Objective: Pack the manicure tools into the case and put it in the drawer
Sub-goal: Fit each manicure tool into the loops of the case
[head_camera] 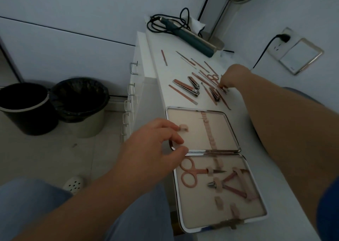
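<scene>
The manicure case (236, 130) lies open on the white counter, its two beige halves edged in metal. Pink scissors (190, 174) and pink nippers (233, 183) sit strapped in the near half. Beyond the case lie several loose tools: nail clippers (187, 87), small scissors (212, 77), thin files and sticks (164, 57). My left hand (156, 145) rests with relaxed fingers on the case's left rim. My right hand (233, 79) reaches into the loose tools and pinches a small metal tool (224, 89) at its fingertips.
A drawer unit with metal handles (134, 68) stands against the counter's left side. A teal corded appliance (190, 38) and a mirror stand (214, 38) are at the counter's far end. Two bins (55, 104) stand on the floor to the left. A wall socket (282, 38) is at right.
</scene>
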{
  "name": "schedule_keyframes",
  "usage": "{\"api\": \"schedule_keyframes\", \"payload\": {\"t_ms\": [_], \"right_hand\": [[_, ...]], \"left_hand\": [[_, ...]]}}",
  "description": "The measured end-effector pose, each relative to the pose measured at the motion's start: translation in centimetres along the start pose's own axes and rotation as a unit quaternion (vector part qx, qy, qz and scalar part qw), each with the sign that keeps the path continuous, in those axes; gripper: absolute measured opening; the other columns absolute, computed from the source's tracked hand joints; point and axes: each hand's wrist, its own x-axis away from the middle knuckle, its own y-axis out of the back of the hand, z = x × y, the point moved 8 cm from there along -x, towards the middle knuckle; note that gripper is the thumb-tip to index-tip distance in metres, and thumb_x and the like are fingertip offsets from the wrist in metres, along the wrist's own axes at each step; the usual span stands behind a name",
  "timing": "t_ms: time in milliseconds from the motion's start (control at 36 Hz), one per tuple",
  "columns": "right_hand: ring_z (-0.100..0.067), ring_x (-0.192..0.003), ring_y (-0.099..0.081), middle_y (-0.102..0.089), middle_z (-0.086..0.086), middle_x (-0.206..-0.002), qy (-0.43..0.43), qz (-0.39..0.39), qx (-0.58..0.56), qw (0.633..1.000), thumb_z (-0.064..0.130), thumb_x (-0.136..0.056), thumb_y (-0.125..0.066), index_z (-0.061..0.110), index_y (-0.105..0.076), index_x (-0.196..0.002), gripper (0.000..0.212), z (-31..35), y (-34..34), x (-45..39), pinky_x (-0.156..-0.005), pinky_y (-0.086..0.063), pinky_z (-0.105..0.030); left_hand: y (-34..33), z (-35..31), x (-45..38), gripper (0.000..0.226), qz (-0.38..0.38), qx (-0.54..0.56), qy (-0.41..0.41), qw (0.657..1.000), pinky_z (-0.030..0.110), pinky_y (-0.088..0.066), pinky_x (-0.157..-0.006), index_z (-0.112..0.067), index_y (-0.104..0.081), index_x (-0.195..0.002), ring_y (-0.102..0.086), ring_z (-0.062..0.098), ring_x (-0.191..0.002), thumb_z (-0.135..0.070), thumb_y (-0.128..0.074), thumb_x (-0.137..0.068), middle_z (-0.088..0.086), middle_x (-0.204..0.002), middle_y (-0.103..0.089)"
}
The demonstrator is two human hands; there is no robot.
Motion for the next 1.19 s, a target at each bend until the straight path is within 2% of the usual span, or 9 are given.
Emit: {"api": "schedule_keyframes", "payload": {"t_ms": [278, 389, 500, 667, 806, 889, 944, 1056, 1194], "right_hand": [[-0.016, -0.054, -0.038, -0.040, -0.006, -0.061, -0.004, 0.007, -0.110, 0.994, 0.023, -0.082, -0.060, 0.009, -0.039, -0.058, 0.035, -0.5, -0.5, 0.1, -0.048, -0.030, -0.026], [-0.016, -0.052, -0.040, -0.043, -0.006, -0.060, -0.013, -0.007, -0.197, 0.980, 0.019, -0.079, -0.062, 0.008, -0.042, -0.060, 0.030, -1.1, 0.1, 0.4, -0.045, -0.030, -0.024], [-0.015, -0.051, -0.038, -0.041, -0.005, -0.056, -0.013, -0.032, -0.213, 0.976, 0.023, -0.082, -0.060, 0.009, -0.038, -0.055, 0.037, -1.4, 0.9, 1.0, -0.049, -0.033, -0.025], [-0.014, -0.044, -0.035, -0.039, -0.003, -0.049, -0.007, -0.055, -0.328, 0.943, 0.022, -0.080, -0.060, 0.010, -0.037, -0.050, 0.039, -1.9, 2.4, 3.9, -0.034, -0.029, -0.015], [-0.014, -0.054, -0.045, -0.052, -0.007, -0.063, 0.043, 0.016, -0.434, 0.900, 0.021, -0.077, -0.065, 0.004, -0.063, -0.075, 0.018, -0.6, 2.2, 9.3, -0.052, -0.039, -0.023], [-0.009, -0.048, -0.047, -0.054, 0.000, -0.052, 0.113, 0.070, -0.452, 0.882, 0.020, -0.076, -0.067, 0.010, -0.067, -0.064, 0.015, 0.1, 2.1, 14.3, -0.049, -0.044, -0.019], [-0.004, -0.040, -0.045, -0.052, 0.005, -0.043, 0.157, 0.117, -0.474, 0.859, 0.018, -0.074, -0.067, 0.015, -0.068, -0.056, 0.018, 0.5, 1.9, 17.6, -0.043, -0.042, -0.015], [-0.004, -0.038, -0.042, -0.053, 0.005, -0.043, 0.216, 0.199, -0.498, 0.816, 0.020, -0.064, -0.064, 0.015, -0.070, -0.059, 0.010, 0.8, 1.0, 22.7, -0.041, -0.039, -0.012], [-0.003, -0.040, -0.040, -0.052, 0.004, -0.043, 0.222, 0.232, -0.522, 0.790, 0.016, -0.069, -0.063, 0.017, -0.070, -0.060, 0.011, 0.4, -0.6, 25.2, -0.041, -0.036, -0.011]], "left_hand": [[0.1, -0.4, 0.1, 0.013, -0.006, -0.005, -0.008, 1.000, 0.021, -0.046, -0.080, -0.034, -0.065, -0.071, -0.053, -0.007, -0.094, -0.045, -0.060, -0.066, -0.029, -0.101, -0.054], [0.0, -0.5, 0.2, 0.005, -0.015, -0.003, -0.008, 1.000, 0.014, -0.043, -0.078, -0.035, -0.063, -0.067, -0.053, -0.008, -0.093, -0.040, -0.064, -0.067, -0.030, -0.099, -0.055], [-0.1, -0.6, 0.3, 0.005, -0.014, -0.012, -0.011, 1.000, 0.007, -0.039, -0.078, -0.032, -0.065, -0.070, -0.051, -0.010, -0.094, -0.037, -0.065, -0.069, -0.029, -0.101, -0.055], [-0.1, -1.1, 0.4, 0.007, -0.005, -0.028, -0.014, 1.000, -0.002, -0.032, -0.077, -0.037, -0.061, -0.067, -0.048, -0.012, -0.098, -0.033, -0.066, -0.071, -0.029, -0.100, -0.054], [0.7, -1.7, 0.2, 0.021, -0.019, -0.001, -0.002, 1.000, -0.001, -0.032, -0.078, -0.042, -0.058, -0.069, -0.052, -0.010, -0.092, -0.025, -0.069, -0.071, -0.029, -0.090, -0.057], [1.7, -1.9, -0.1, 0.010, -0.052, 0.033, 0.019, 0.998, 0.000, -0.034, -0.069, -0.041, -0.062, -0.077, -0.052, -0.016, -0.082, -0.034, -0.067, -0.071, -0.034, -0.075, -0.057], [2.3, -2.5, -0.4, 0.015, -0.063, 0.059, 0.025, 0.996, 0.002, -0.037, -0.067, -0.038, -0.062, -0.085, -0.053, -0.015, -0.080, -0.038, -0.066, -0.071, -0.032, -0.075, -0.059], [2.2, -4.1, -0.2, 0.022, -0.001, 0.206, 0.047, 0.978, 0.016, -0.048, -0.060, -0.033, -0.060, -0.096, -0.065, 0.005, -0.069, -0.027, -0.066, -0.077, -0.009, -0.078, -0.070], [2.0, -5.9, 1.6, 0.025, 0.036, 0.221, 0.017, 0.974, 0.014, -0.047, -0.055, -0.028, -0.059, -0.096, -0.062, 0.009, -0.054, -0.011, -0.064, -0.078, -0.005, -0.062, -0.067]]}}
